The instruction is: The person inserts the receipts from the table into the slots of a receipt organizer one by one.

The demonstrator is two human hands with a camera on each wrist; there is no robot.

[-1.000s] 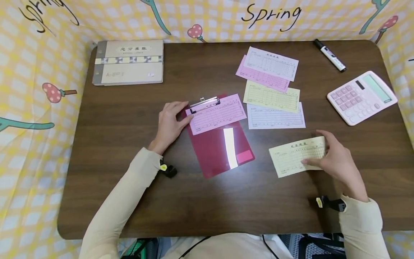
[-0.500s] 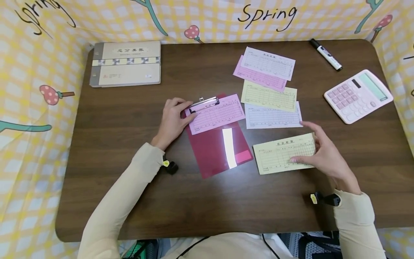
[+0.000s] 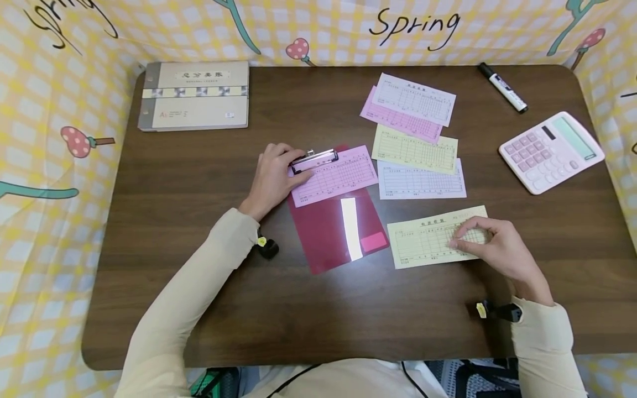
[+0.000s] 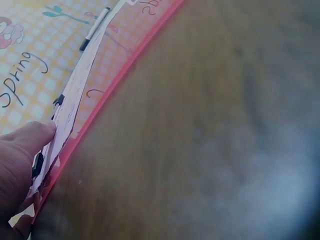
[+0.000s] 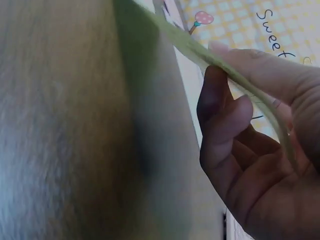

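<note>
a person in pale beige sleeves sits at the near edge of a dark brown wooden table, seen from above. the right hand pinches the right end of a pale yellow printed ledger slip; the right wrist view shows the thumb over the sheet and fingers curled beneath, that end lifted off the wood. over the last second this slip has slid leftward from nearer the right edge and now lies just beside, not touching, the lower right corner of a translucent dark red plastic clipboard in the middle of the table. judging by that, the slip is being brought toward the clipboard and is not yet under its clip.

the left hand has stayed at the clipboard's top left corner, thumb and fingers grasping the metal clip that holds a pink ledger slip.

further back, right of centre, lie four loose slips, white, pink, yellow and white, overlapping. a pink calculator sits by the right edge, a black and white marker near the far right corner, a grey-beige ledger book at the far left corner.

the printing on the slips and book is too small to read. the yellow checked backdrop reads "spring"; the right wrist view shows "sweet".
</note>
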